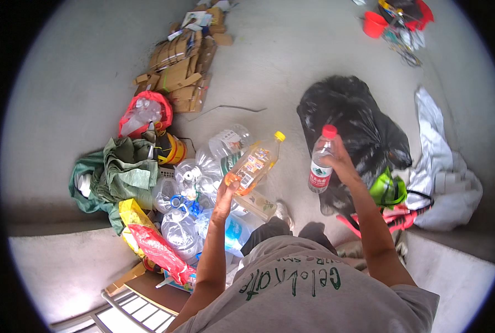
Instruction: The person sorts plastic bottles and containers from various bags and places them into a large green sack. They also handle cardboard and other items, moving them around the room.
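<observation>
My left hand [226, 195] grips the lower end of a clear plastic drink bottle [257, 160] with a yellow cap, some orange colour showing at its base. The bottle leans up and to the right. In my right hand [341, 162] is a clear plastic water bottle [323, 156] with a red cap and a red and white label, held nearly upright by its side. Below my left hand lies a heap of large clear plastic bottles [181, 233]. A black plastic bag [355, 112] lies on the floor beyond my right hand.
Flattened cardboard [181, 70] is stacked at the far left. Nearer stand a red bag [164, 108] of clear plastic and a green woven sack [126, 162]. White sacking [447, 183] and a bright green bag [388, 189] lie right. A red bucket [374, 25] stands far right.
</observation>
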The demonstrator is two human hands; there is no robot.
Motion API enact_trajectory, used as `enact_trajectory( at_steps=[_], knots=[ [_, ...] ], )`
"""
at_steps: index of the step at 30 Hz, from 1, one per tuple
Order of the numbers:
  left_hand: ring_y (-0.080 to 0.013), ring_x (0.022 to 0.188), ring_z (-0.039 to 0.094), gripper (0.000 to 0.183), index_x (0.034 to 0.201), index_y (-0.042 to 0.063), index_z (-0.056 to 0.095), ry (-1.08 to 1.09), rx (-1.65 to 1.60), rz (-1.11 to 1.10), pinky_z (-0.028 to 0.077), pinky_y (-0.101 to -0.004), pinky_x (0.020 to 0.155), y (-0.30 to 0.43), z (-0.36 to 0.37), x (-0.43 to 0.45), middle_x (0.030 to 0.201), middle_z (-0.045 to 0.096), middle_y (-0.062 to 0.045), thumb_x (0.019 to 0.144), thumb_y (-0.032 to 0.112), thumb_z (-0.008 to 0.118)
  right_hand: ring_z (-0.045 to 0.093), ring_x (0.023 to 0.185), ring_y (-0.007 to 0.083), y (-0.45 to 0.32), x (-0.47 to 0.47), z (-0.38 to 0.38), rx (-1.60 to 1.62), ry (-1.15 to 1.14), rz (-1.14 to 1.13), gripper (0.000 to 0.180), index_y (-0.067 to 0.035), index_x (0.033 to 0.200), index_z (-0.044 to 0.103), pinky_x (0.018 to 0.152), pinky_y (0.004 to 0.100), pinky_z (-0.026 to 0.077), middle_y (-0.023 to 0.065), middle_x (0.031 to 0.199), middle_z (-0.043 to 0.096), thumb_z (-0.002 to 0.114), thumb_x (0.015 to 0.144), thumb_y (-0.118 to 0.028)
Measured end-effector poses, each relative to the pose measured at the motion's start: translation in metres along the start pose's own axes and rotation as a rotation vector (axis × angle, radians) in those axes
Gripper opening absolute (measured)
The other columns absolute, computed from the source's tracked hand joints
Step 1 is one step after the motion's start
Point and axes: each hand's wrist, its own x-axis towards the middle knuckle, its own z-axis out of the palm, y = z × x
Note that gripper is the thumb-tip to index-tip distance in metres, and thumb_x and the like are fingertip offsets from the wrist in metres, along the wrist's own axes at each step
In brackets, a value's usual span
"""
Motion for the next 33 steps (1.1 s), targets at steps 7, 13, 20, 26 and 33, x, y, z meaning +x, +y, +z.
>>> enact_trajectory(
  at_steps=[7,13,20,26,33],
  knots=[
    [-0.0219,0.119,0.050,0.072,0.136,-0.003,0.045,0.065,0.087,0.060,0.034,-0.0343,0.105,0.091,-0.052,0.110,0.128,0.056,-0.012,0.084,0.042,0.066,0.062,0.088,0.0149,-0.070,0.162,0.046,0.017,0.108,0.069,0.032,-0.005,0.111,0.054,0.083,0.0294,0.049,0.0055,0.097,0.063,0.066,0.081,-0.008],
    [-0.0228,0.117,0.052,0.082,0.140,-0.004,0.039,0.070,0.132,0.091,0.040,-0.0349,0.101,0.137,-0.095,0.219,0.125,0.056,-0.014,0.077,0.035,0.073,0.060,0.067,0.0093,-0.087,0.321,0.061,-0.244,-0.094,-0.010,0.018,-0.005,0.095,0.061,0.063,0.0238,0.047,0.0041,0.074,0.066,0.067,0.086,-0.019],
    [-0.0244,0.121,0.050,0.086,0.140,-0.004,0.039,0.067,0.187,0.190,0.036,-0.0365,0.106,0.185,-0.122,0.342,0.126,0.056,-0.014,0.075,0.039,0.076,0.060,0.060,0.0122,-0.121,0.490,0.106,-0.488,-0.367,0.245,0.053,-0.003,0.077,0.066,0.060,0.0268,0.048,0.0046,0.060,0.062,0.063,0.088,-0.055],
    [-0.0228,0.119,0.051,0.082,0.138,-0.002,0.042,0.112,0.053,0.144,0.036,-0.0353,0.105,0.212,-0.160,0.471,0.123,0.058,-0.013,0.077,0.045,0.070,0.059,0.062,0.0113,-0.136,0.632,0.131,-0.259,-0.384,0.075,0.045,-0.002,0.083,0.065,0.061,0.0266,0.047,0.0042,0.067,0.063,0.062,0.091,-0.045],
    [-0.0248,0.120,0.055,0.083,0.136,0.003,0.047,0.104,-0.512,0.041,0.039,-0.0413,0.105,0.234,-0.229,0.652,0.131,0.058,-0.012,0.078,0.060,0.061,0.057,0.065,0.0086,-0.191,0.823,0.192,-0.372,-0.400,-0.191,0.031,-0.003,0.079,0.059,0.060,0.0247,0.044,0.0022,0.073,0.063,0.063,0.094,-0.030]
  ],
)
